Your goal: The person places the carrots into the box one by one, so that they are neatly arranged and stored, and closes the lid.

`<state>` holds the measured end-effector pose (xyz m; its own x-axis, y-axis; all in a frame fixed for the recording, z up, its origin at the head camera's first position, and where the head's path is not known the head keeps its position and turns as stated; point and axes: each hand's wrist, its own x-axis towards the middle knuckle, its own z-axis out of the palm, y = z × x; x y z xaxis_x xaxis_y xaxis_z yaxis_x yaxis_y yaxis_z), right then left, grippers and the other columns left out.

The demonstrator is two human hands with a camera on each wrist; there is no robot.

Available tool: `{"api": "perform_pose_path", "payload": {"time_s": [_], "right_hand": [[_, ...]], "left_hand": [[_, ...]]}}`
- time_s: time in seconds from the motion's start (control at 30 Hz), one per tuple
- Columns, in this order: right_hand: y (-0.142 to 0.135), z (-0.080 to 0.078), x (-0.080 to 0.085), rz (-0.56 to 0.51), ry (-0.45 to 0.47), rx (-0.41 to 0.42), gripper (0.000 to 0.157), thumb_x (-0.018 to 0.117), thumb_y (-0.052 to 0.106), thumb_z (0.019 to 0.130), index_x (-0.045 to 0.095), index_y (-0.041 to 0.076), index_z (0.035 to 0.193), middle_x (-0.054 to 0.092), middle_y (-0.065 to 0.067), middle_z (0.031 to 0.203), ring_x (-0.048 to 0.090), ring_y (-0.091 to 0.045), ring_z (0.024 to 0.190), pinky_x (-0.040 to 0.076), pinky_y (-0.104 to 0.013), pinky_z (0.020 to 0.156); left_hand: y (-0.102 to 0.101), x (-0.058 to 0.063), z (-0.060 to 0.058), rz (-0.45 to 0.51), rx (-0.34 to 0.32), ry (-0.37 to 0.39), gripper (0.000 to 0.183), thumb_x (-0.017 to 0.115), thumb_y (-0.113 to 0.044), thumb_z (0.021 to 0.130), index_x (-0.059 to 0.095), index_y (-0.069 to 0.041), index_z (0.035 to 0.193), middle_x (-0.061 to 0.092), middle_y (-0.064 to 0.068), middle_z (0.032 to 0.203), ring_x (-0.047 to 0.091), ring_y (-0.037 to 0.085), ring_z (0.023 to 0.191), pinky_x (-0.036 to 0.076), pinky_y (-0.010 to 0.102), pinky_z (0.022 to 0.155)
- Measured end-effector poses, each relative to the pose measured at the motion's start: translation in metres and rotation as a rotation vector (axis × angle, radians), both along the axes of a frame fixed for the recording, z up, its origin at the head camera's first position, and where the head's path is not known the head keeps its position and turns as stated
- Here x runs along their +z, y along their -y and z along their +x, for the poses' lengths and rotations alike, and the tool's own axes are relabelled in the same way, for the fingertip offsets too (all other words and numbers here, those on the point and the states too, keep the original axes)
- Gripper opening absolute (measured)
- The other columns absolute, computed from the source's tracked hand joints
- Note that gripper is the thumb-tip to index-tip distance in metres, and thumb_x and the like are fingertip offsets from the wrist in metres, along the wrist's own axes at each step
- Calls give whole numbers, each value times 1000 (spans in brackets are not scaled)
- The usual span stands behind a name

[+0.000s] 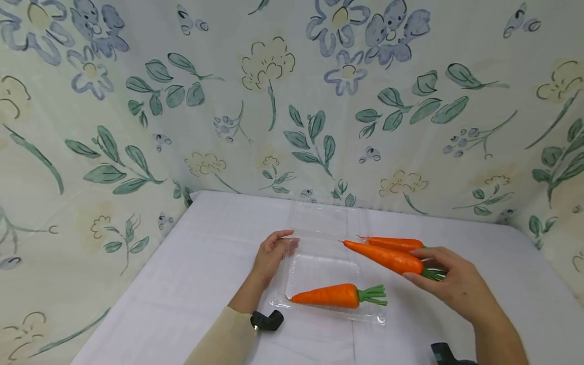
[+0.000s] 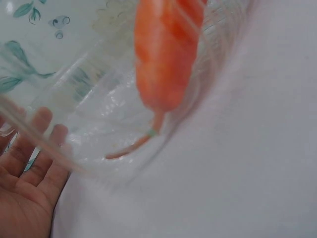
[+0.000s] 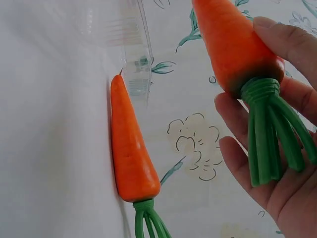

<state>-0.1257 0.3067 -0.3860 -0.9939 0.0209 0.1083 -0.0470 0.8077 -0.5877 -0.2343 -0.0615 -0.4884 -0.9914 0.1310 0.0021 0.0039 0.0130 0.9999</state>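
The right hand (image 1: 458, 286) grasps a glossy orange carrot (image 1: 388, 257); my right-wrist view reveals its ridged green collar (image 3: 260, 87), indistinct in my head view.

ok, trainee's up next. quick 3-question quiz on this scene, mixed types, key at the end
1. Which part of the held carrot does the right hand grip? A) the tip B) the middle C) the thick end
2. True or false: in the head view, the carrot in the clear container points its tip to the right.
3. Short answer: in the head view, what lies on the white cloth just behind the held carrot?

Key: 1. C. 2. False; it points left. 3. A third carrot.
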Motion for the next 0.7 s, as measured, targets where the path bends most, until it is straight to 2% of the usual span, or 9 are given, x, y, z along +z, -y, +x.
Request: {"api": "perform_pose_path", "payload": {"time_s": [0.1, 0.23, 0.33, 0.57, 0.7], "right_hand": [[8, -1, 2, -10, -11, 7, 63, 86, 46, 78, 68, 9, 126, 63, -22, 129, 67, -38, 105, 63, -35, 74], [19, -5, 4, -21, -40, 50, 55, 88, 42, 77, 72, 12, 120, 68, -17, 124, 69, -32, 102, 57, -19, 72], [26, -9, 5, -21, -42, 77, 54, 88, 44, 76, 74, 13, 119, 70, -14, 121, 69, -28, 100, 54, -16, 72], [47, -15, 12, 5, -2, 112, 54, 86, 49, 77, 75, 17, 119, 71, -9, 123, 65, -26, 105, 60, -41, 83], [58, -21, 15, -3, 47, 150, 54, 85, 50, 78, 75, 19, 121, 71, -6, 126, 64, -24, 108, 60, -48, 88]], "left_hand": [[1, 1, 1, 2, 2, -1, 37, 51, -23, 103, 59, -10, 137, 73, 9, 127, 70, 23, 115, 55, 35, 101], [1, 1, 1, -1, 2, -11, 37, 50, -23, 103, 59, -10, 137, 73, 9, 128, 70, 23, 114, 55, 36, 102], [1, 1, 1, -4, 4, -9, 37, 51, -23, 103, 59, -10, 137, 73, 10, 128, 70, 24, 113, 55, 34, 100], [1, 1, 1, -9, -2, -3, 37, 50, -25, 104, 59, -11, 138, 73, 8, 128, 69, 24, 114, 54, 35, 101], [1, 2, 2, -13, -3, -6, 37, 50, -24, 104, 59, -12, 137, 73, 8, 128, 69, 24, 115, 54, 36, 102]]}}
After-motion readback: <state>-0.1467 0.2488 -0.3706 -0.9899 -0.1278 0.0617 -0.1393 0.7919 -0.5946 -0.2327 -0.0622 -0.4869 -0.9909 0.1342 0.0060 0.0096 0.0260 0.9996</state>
